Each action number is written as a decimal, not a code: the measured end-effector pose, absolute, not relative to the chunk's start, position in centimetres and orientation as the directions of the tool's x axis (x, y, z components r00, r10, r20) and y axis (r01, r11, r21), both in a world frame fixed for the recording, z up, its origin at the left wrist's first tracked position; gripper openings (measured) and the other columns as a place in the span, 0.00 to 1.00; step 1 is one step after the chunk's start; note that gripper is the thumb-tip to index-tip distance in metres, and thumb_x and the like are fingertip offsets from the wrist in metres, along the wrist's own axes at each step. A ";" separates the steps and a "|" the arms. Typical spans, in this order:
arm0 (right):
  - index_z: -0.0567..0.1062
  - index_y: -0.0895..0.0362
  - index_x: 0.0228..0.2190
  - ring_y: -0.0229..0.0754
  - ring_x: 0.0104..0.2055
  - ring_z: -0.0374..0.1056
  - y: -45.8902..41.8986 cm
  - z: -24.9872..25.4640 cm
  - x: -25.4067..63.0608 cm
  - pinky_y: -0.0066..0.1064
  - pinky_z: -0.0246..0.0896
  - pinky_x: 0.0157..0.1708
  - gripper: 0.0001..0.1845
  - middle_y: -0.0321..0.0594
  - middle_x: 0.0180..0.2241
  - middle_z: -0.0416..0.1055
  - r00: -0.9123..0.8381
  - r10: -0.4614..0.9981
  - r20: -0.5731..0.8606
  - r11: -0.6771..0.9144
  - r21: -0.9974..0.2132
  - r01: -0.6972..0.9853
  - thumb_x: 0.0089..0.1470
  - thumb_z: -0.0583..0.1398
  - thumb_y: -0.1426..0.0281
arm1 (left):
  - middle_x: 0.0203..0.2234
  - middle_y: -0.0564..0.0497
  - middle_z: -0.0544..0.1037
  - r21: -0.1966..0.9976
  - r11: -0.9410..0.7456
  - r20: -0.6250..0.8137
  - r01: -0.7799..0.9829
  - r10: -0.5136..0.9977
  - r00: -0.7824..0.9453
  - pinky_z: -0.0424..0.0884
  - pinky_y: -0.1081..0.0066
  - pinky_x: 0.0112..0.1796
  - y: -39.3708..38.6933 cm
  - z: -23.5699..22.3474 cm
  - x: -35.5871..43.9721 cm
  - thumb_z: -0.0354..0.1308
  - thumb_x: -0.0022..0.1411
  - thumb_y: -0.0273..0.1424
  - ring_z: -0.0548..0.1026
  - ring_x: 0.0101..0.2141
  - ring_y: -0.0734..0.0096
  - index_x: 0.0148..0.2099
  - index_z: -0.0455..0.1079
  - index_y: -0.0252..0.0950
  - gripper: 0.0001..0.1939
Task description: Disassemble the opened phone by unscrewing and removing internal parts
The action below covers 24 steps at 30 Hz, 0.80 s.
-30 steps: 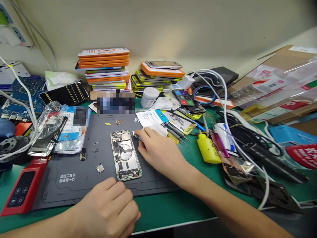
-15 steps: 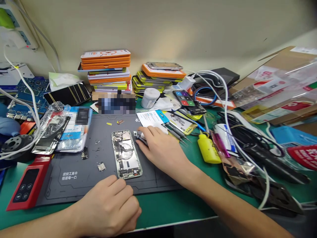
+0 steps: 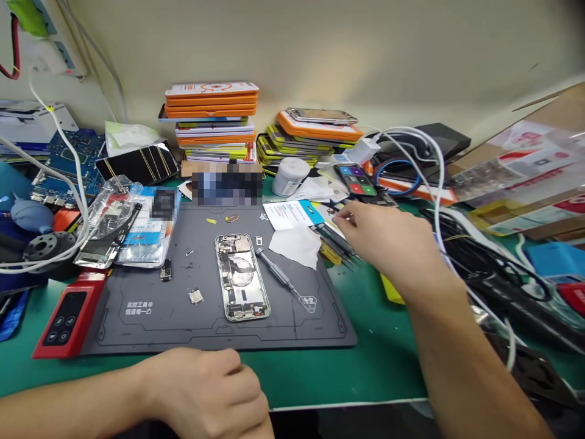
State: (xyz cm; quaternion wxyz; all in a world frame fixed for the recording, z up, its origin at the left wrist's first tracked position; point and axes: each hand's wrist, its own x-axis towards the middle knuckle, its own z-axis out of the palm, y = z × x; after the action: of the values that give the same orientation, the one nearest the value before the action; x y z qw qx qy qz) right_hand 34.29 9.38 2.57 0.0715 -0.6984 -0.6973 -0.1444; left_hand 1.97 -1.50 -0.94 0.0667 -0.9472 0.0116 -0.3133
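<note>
An opened phone (image 3: 241,277) lies with its insides up in the middle of the dark grey work mat (image 3: 137,329). A grey screwdriver (image 3: 280,278) rests loose on the mat just right of the phone, beside a white wipe (image 3: 296,245). My right hand (image 3: 388,241) hovers over the row of screwdrivers (image 3: 336,244) and the blue-and-white card (image 3: 292,213) at the mat's right edge. Its fingertips are pinched together, and what they hold is too small to see. My left hand (image 3: 214,390) rests as a loose fist on the table's front edge, below the mat.
Small parts (image 3: 196,297) lie loose on the mat. A red device (image 3: 66,314) sits at its left corner. Stacked orange phone cases (image 3: 210,116), a white jar (image 3: 289,175) and a lit phone (image 3: 355,180) stand behind. White cables (image 3: 439,183) and a cardboard box (image 3: 525,164) crowd the right.
My right hand has let go of the screwdriver, which now lies on the mat, and has moved right and back to the screwdriver row. My left hand slid slightly toward me.
</note>
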 end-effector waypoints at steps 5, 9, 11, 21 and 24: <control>0.83 0.55 0.34 0.45 0.23 0.72 8.9 3.0 34.5 0.35 0.47 0.23 0.11 0.50 0.26 0.81 -0.008 0.975 0.220 -0.011 0.086 0.996 0.65 0.62 0.65 | 0.21 0.56 0.60 -0.081 -0.994 0.608 0.073 0.009 0.794 0.51 0.66 0.21 -1.5 -0.9 2.0 0.71 0.60 0.28 0.58 0.23 0.72 0.27 0.67 0.38 0.15; 0.82 0.57 0.32 0.49 0.28 0.76 9.2 3.0 34.7 0.35 0.50 0.26 0.11 0.53 0.31 0.83 0.060 0.992 0.110 -0.073 0.113 0.991 0.63 0.60 0.71 | 0.22 0.56 0.61 -0.047 -0.996 0.575 0.080 0.039 0.817 0.51 0.65 0.22 -1.5 -1.0 1.9 0.70 0.62 0.28 0.60 0.23 0.71 0.28 0.66 0.38 0.16; 0.83 0.56 0.32 0.51 0.31 0.78 9.6 2.8 35.1 0.35 0.51 0.28 0.11 0.51 0.33 0.84 0.113 0.992 0.049 -0.118 0.135 0.984 0.62 0.60 0.72 | 0.22 0.56 0.62 -0.032 -0.995 0.562 0.093 0.059 0.825 0.51 0.64 0.22 -1.5 -1.1 1.8 0.68 0.64 0.27 0.60 0.23 0.71 0.28 0.66 0.38 0.15; 0.82 0.54 0.43 0.54 0.43 0.80 10.3 3.3 33.7 0.35 0.56 0.34 0.13 0.47 0.41 0.85 0.174 0.983 -0.065 -0.162 0.153 0.975 0.67 0.58 0.66 | 0.23 0.54 0.65 0.027 -0.995 0.531 0.097 0.097 0.842 0.51 0.63 0.24 -1.3 -1.2 1.7 0.62 0.67 0.23 0.58 0.24 0.69 0.29 0.69 0.36 0.13; 0.82 0.53 0.43 0.52 0.42 0.80 10.2 3.3 33.1 0.34 0.55 0.32 0.12 0.45 0.43 0.85 0.128 0.989 -0.077 -0.117 0.133 0.984 0.67 0.59 0.65 | 0.23 0.54 0.64 0.025 -0.994 0.526 0.102 0.100 0.845 0.51 0.63 0.24 -1.3 -1.1 1.7 0.61 0.68 0.23 0.58 0.24 0.68 0.29 0.69 0.36 0.13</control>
State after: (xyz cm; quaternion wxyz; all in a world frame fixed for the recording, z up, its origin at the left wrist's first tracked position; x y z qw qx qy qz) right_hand 33.06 10.19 3.33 -0.0758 -0.7473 -0.6599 -0.0152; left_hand 1.69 -1.27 -1.15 0.0020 -0.9603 -0.0526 -0.2738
